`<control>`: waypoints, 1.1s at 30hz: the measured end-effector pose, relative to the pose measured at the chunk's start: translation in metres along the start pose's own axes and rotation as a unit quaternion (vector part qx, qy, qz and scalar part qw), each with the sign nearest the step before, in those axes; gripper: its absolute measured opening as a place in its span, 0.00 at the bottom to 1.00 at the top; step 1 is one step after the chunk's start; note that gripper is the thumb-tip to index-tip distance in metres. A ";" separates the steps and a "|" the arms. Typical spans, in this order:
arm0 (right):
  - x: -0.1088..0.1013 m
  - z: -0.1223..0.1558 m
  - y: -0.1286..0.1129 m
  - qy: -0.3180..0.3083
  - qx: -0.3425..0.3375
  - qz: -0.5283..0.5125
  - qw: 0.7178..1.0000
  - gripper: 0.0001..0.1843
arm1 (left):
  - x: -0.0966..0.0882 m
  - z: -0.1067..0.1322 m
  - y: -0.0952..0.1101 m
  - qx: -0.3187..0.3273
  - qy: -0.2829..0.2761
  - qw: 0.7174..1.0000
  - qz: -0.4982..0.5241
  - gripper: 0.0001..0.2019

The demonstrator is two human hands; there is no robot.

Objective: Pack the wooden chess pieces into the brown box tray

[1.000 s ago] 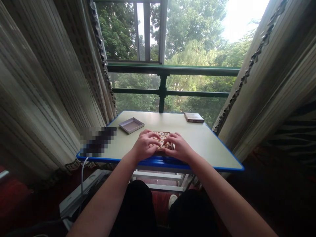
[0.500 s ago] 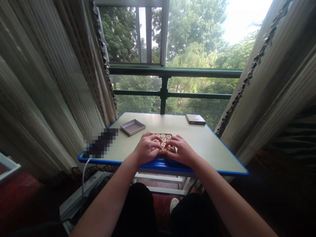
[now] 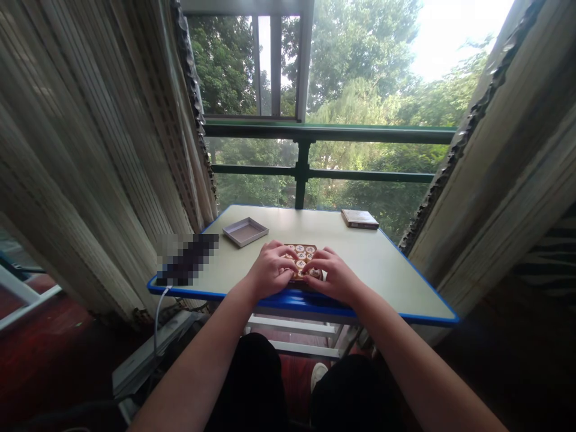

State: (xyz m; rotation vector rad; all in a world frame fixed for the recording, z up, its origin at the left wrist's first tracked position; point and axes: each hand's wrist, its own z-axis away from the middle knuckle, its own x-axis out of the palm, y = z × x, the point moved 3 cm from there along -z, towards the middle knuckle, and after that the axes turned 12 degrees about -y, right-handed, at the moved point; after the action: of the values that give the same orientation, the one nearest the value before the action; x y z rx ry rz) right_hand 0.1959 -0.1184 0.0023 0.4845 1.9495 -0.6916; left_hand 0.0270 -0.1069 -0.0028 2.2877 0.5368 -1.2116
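A shallow box (image 3: pixel 310 246) of round, pale xiangqi pieces (image 3: pixel 300 264) with dark characters lies at the table's front edge, the pieces set in rows. My left hand (image 3: pixel 272 268) arches over the box's left side, fingers bent and apart, fingertips on or just above the pieces; I see nothing gripped in it. From the right, my right hand (image 3: pixel 333 273) curves its thumb and fingers around a xiangqi piece (image 3: pixel 315 273) at the front right corner of the box. The fingertips of both hands nearly meet over the front row. Part of the box is hidden beneath the hands.
On the pale table (image 3: pixel 382 270) with a blue rim, an empty grey box lid or tray (image 3: pixel 245 231) stands back left. A flat, closed box (image 3: pixel 360 218) lies back right. A blurred-out dark object (image 3: pixel 186 261) with a white cable (image 3: pixel 157 318) occupies the left corner.
The xiangqi piece under my right hand was tilted and now lies flatter in the box. My fingers have shifted only slightly. The whole view has swung a little.
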 end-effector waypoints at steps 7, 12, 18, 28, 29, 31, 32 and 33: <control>0.001 -0.001 0.001 0.000 -0.003 -0.006 1.000 0.05 | 0.002 -0.001 0.001 -0.010 -0.007 1.000 -0.005 0.09; 0.000 0.000 0.002 -0.006 0.001 -0.015 1.000 0.06 | -0.013 0.006 -0.012 -0.111 0.109 0.987 -0.032 0.11; -0.004 0.000 0.002 -0.008 0.011 -0.035 0.999 0.09 | -0.036 0.023 -0.051 -0.417 0.089 0.903 -0.053 0.13; -0.013 -0.002 0.003 0.024 0.040 -0.066 0.997 0.09 | -0.053 0.024 -0.085 -0.531 -0.028 0.844 -0.067 0.22; -0.014 -0.002 0.003 0.024 0.041 -0.069 0.996 0.09 | -0.053 0.024 -0.089 -0.531 -0.032 0.844 -0.066 0.22; -0.016 -0.003 0.003 0.020 0.043 -0.074 0.996 0.10 | -0.052 0.024 -0.094 -0.528 -0.031 0.845 -0.072 0.23; -0.016 -0.004 0.002 0.019 0.043 -0.077 0.996 0.10 | -0.052 0.023 -0.095 -0.525 -0.028 0.848 -0.076 0.23; -0.017 -0.005 0.002 0.017 0.043 -0.079 0.996 0.10 | -0.051 0.023 -0.096 -0.520 -0.026 0.850 -0.079 0.23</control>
State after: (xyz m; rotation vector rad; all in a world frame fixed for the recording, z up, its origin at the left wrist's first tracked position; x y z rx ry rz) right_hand 0.2017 -0.1145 0.0184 0.3986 2.0122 -0.8760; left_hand -0.0676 -0.0491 0.0064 1.2855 1.0560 -0.7291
